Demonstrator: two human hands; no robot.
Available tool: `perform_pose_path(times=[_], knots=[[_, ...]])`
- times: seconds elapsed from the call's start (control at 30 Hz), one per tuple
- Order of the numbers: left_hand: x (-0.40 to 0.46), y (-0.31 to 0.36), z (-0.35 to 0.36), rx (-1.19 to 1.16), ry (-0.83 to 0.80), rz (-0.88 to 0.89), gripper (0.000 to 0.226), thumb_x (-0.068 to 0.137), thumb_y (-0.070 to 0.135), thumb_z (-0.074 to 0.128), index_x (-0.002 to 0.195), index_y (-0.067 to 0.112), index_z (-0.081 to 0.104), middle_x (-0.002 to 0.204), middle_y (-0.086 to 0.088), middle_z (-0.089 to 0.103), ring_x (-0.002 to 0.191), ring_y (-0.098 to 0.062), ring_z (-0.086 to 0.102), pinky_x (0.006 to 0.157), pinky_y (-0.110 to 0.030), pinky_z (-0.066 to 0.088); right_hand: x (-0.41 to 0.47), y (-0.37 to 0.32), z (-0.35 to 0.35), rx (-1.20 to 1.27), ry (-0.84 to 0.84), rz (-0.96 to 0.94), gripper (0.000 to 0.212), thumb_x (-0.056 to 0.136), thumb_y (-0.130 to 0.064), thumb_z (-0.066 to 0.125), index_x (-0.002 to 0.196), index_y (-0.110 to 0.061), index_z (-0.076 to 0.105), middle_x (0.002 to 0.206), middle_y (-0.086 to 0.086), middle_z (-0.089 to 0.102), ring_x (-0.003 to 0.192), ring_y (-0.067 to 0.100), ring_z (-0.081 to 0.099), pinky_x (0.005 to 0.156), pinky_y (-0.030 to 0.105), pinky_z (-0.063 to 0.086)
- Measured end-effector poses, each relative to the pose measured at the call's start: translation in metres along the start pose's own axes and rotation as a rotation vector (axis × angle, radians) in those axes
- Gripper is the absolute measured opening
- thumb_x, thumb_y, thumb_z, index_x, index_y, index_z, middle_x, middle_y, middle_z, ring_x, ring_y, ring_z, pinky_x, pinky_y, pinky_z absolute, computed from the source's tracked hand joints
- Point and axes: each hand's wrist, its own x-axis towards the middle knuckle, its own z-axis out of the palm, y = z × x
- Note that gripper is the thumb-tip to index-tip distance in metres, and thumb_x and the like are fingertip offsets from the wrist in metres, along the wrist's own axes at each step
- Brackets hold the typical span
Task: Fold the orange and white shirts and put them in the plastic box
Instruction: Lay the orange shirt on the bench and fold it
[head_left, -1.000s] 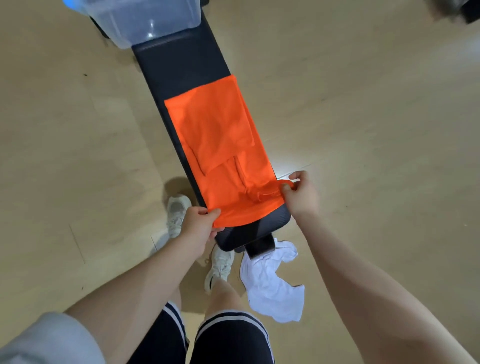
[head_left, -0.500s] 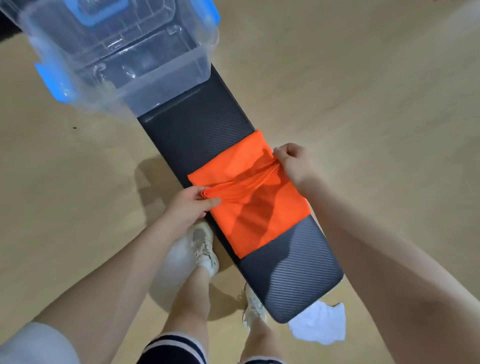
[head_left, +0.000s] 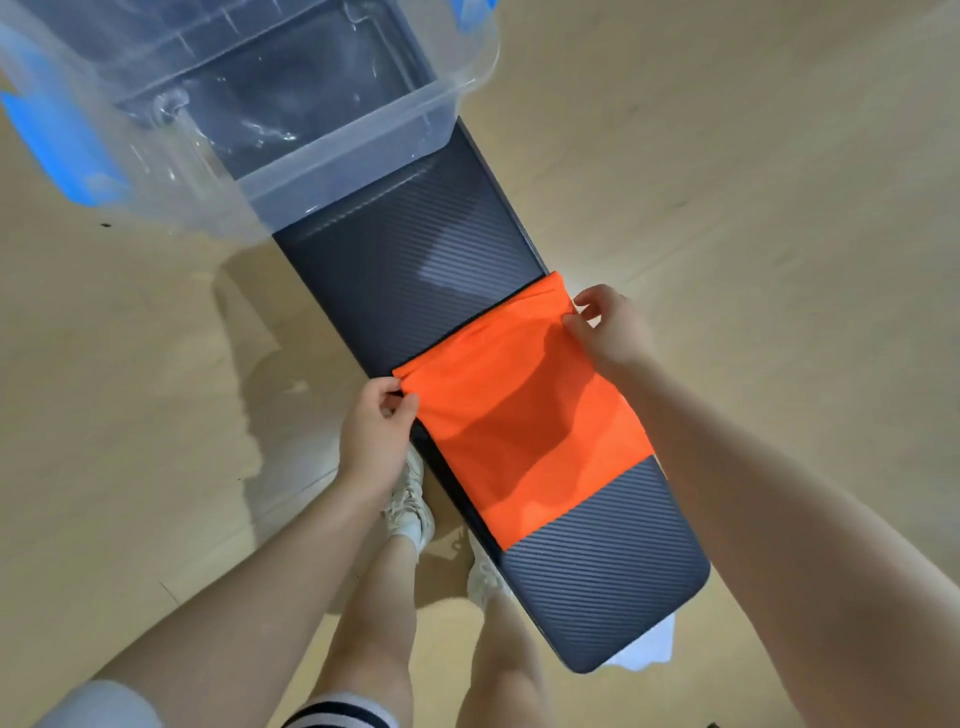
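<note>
The orange shirt (head_left: 519, 415) lies folded into a rectangle across the middle of the dark ribbed bench (head_left: 415, 270), which runs diagonally from the upper left of the frame to the lower right. The left hand (head_left: 371, 431) pinches the shirt's far left corner, its grip clamped on the cloth between thumb and fingers. The right hand (head_left: 608, 332) is at the far right corner, at the bench's edge; thumb and forefinger are together on the fabric's edge there, the other fingers raised. Shadows of the hands fall over the cloth.

The clear plastic box (head_left: 291, 130), with blue latches at its sides, stands open on the far end of the bench in the upper left of the frame, well apart from the shirt, with bare bench between them.

The white shirt (head_left: 652, 652) shows only as a small crumpled patch on the wooden floor (head_left: 779, 156), peeking from under the near end of the bench at lower right. The person's legs and pale sneakers (head_left: 413, 504) stand just left of the bench.
</note>
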Motion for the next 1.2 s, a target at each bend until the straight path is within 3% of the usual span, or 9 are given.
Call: perform_pose_path(times=[0.17, 0.4, 0.5, 0.6, 0.67, 0.83, 0.97, 1.07, 1.2], knots=[[-0.028, -0.003, 0.023, 0.049, 0.002, -0.107, 0.024, 0.088, 0.024, 0.056, 0.107, 0.010, 0.052, 0.090, 0.003, 0.058, 0.088, -0.019, 0.057, 0.073, -0.027, 0.038, -0.039, 0.030, 0.003, 0.015, 0.112, 0.079, 0.033, 0.089, -0.022, 0.053, 0.119, -0.009, 0.053, 0.124, 0.013, 0.052, 0.115, 0.028, 0.050, 0.097, 0.040, 0.042], [-0.086, -0.043, 0.091, 0.020, -0.042, -0.449, 0.036, 0.088, 0.033, 0.056, 0.109, 0.003, 0.057, 0.107, -0.014, 0.062, 0.097, -0.031, 0.058, 0.088, -0.038, 0.046, -0.083, 0.096, 0.003, -0.079, 0.014, 0.235, 0.036, 0.088, -0.020, 0.054, 0.121, -0.005, 0.051, 0.122, 0.016, 0.051, 0.106, 0.032, 0.055, 0.087, 0.034, 0.042], [-0.102, -0.059, 0.110, -0.005, -0.012, -0.481, 0.035, 0.088, 0.033, 0.056, 0.107, 0.004, 0.058, 0.108, -0.013, 0.061, 0.102, -0.033, 0.057, 0.093, -0.041, 0.046, -0.084, 0.108, -0.001, -0.040, -0.002, 0.242, 0.031, 0.088, -0.021, 0.054, 0.115, -0.006, 0.054, 0.105, 0.007, 0.053, 0.091, 0.024, 0.053, 0.076, 0.030, 0.040], [-0.108, -0.068, 0.116, -0.164, 0.027, -0.452, 0.018, 0.088, 0.027, 0.056, 0.092, 0.010, 0.058, 0.096, -0.008, 0.060, 0.093, -0.027, 0.056, 0.082, -0.035, 0.045, -0.082, 0.119, 0.000, 0.031, -0.034, 0.218, 0.006, 0.084, -0.020, 0.054, 0.082, -0.015, 0.056, 0.079, 0.003, 0.057, 0.077, 0.024, 0.054, 0.070, 0.037, 0.044], [-0.113, -0.071, 0.113, -0.335, 0.014, -0.458, 0.009, 0.090, 0.023, 0.055, 0.083, 0.018, 0.056, 0.087, -0.002, 0.059, 0.081, -0.020, 0.057, 0.070, -0.029, 0.043, -0.084, 0.126, -0.001, 0.061, -0.058, 0.217, 0.016, 0.082, -0.022, 0.054, 0.067, -0.021, 0.050, 0.068, 0.001, 0.054, 0.071, 0.024, 0.053, 0.070, 0.038, 0.046], [-0.137, -0.078, 0.095, -0.398, -0.017, -0.484, 0.009, 0.090, 0.017, 0.056, 0.083, 0.018, 0.051, 0.083, -0.003, 0.059, 0.060, -0.010, 0.059, 0.050, -0.020, 0.045, -0.108, 0.142, -0.015, 0.060, -0.206, 0.200, 0.016, 0.081, -0.022, 0.059, 0.087, -0.008, 0.056, 0.069, 0.008, 0.058, 0.063, 0.025, 0.055, 0.069, 0.040, 0.048], [-0.172, -0.073, 0.084, -0.228, 0.122, -0.369, 0.026, 0.086, 0.014, 0.061, 0.101, 0.013, 0.040, 0.085, -0.010, 0.058, 0.053, -0.014, 0.054, 0.035, -0.009, 0.041, -0.147, 0.145, -0.037, 0.169, -0.246, 0.150, 0.022, 0.081, -0.015, 0.063, 0.084, -0.022, 0.042, 0.071, 0.008, 0.055, 0.053, 0.021, 0.051, 0.055, 0.035, 0.048], [-0.182, -0.062, 0.075, -0.147, 0.095, -0.217, 0.016, 0.089, 0.013, 0.057, 0.099, 0.017, 0.044, 0.087, -0.011, 0.058, 0.057, -0.016, 0.054, 0.045, -0.013, 0.043, -0.162, 0.139, -0.052, 0.293, -0.327, 0.068, 0.022, 0.087, -0.002, 0.056, 0.075, -0.018, 0.046, 0.060, 0.005, 0.047, 0.042, 0.006, 0.047, 0.044, 0.018, 0.040], [-0.177, -0.037, 0.055, -0.153, -0.005, -0.120, 0.012, 0.085, 0.019, 0.063, 0.097, 0.017, 0.061, 0.089, -0.002, 0.060, 0.077, -0.015, 0.057, 0.070, -0.024, 0.044, -0.159, 0.123, -0.070, 0.325, -0.449, -0.027, 0.021, 0.081, -0.001, 0.065, 0.097, -0.011, 0.055, 0.075, -0.001, 0.055, 0.058, -0.001, 0.055, 0.058, 0.012, 0.046]])
